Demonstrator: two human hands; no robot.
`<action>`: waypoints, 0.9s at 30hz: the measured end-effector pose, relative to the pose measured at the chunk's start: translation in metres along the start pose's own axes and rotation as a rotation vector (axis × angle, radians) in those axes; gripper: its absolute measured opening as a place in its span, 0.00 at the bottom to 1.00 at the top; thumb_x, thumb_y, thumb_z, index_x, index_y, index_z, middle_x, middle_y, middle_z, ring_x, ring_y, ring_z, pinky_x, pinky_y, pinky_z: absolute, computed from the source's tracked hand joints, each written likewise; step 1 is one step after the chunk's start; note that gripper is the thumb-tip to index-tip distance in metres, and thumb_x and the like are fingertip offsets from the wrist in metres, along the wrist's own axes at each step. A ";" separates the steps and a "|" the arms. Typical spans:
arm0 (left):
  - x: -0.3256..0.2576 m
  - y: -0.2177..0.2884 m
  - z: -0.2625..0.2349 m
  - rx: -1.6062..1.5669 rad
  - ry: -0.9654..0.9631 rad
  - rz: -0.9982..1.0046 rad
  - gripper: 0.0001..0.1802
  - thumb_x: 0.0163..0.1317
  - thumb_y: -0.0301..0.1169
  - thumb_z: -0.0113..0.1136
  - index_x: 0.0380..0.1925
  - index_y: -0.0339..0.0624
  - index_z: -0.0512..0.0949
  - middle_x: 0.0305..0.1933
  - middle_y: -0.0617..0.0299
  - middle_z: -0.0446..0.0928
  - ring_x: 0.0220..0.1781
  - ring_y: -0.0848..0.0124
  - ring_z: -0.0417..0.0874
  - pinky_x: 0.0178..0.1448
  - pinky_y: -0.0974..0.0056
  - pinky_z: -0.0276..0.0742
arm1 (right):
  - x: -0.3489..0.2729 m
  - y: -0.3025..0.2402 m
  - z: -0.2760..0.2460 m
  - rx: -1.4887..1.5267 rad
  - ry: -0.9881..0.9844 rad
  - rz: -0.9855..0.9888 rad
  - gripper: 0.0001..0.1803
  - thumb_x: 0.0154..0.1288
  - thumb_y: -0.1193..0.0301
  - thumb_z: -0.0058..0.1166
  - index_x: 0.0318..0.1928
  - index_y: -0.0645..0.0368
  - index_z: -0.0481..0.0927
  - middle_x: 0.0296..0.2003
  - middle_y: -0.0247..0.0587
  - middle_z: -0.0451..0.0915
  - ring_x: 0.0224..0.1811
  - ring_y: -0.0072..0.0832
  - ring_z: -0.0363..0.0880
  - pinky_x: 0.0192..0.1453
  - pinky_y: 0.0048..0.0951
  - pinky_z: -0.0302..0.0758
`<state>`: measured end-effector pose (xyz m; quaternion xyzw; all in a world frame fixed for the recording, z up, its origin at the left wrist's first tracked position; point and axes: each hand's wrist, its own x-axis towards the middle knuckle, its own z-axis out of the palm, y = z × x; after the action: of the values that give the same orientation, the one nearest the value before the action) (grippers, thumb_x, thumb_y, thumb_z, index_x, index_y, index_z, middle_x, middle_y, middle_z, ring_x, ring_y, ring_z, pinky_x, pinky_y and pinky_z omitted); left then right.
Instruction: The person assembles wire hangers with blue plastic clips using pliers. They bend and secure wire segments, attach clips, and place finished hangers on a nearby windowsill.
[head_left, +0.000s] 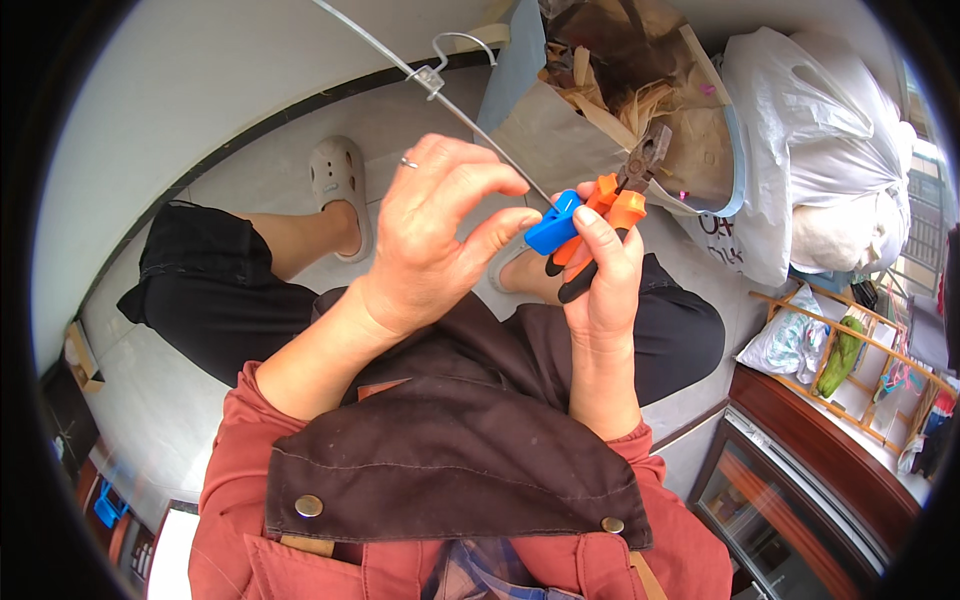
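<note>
My right hand (605, 270) is closed around pliers (645, 160) with orange and black handles, their metal jaws pointing up and away from me. The same hand pinches a small blue plastic clip (553, 225) under its thumb, against the handles. Close on the left is my left hand (430, 225), with a ring on one finger. Its thumb and index finger are apart beside the clip, and nothing shows between them. From the upper left, a thin metal rod (365, 35) runs behind the left fingers toward the clip. A wire hook (465, 38) with a clear slider sits on it.
Beyond my hands stands an open paper bag (555, 120) with dry husk-like scraps. To its right is a stuffed white plastic bag (800, 150). A wooden rack (870, 400) holds a green vegetable (840, 358). My knees and clogs (340, 190) flank the tiled floor below.
</note>
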<state>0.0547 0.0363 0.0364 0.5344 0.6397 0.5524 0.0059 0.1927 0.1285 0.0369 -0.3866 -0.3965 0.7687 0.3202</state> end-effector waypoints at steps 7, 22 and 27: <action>-0.026 -0.001 0.025 -0.425 -0.184 -0.556 0.22 0.50 0.33 0.66 0.44 0.35 0.73 0.45 0.57 0.73 0.47 0.69 0.73 0.51 0.66 0.70 | -0.008 0.013 0.013 0.337 -0.007 0.136 0.17 0.57 0.74 0.53 0.47 0.59 0.67 0.39 0.41 0.72 0.43 0.28 0.73 0.48 0.29 0.71; -0.019 -0.018 0.003 -0.643 -0.127 -0.800 0.17 0.64 0.35 0.52 0.45 0.32 0.69 0.47 0.55 0.76 0.44 0.73 0.77 0.49 0.67 0.74 | -0.018 0.013 -0.034 -0.333 -0.224 0.272 0.15 0.55 0.74 0.48 0.45 0.63 0.71 0.39 0.38 0.75 0.32 0.21 0.70 0.35 0.19 0.67; -0.028 -0.017 -0.015 -0.562 -0.236 -0.846 0.16 0.64 0.34 0.52 0.45 0.33 0.69 0.48 0.56 0.75 0.43 0.73 0.77 0.48 0.67 0.74 | -0.024 0.016 -0.034 -0.344 -0.350 0.365 0.16 0.55 0.75 0.45 0.45 0.68 0.70 0.42 0.51 0.76 0.38 0.28 0.77 0.33 0.22 0.74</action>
<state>0.0457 0.0093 0.0138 0.2658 0.6217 0.5881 0.4440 0.2307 0.1146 0.0183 -0.3617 -0.4939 0.7900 0.0335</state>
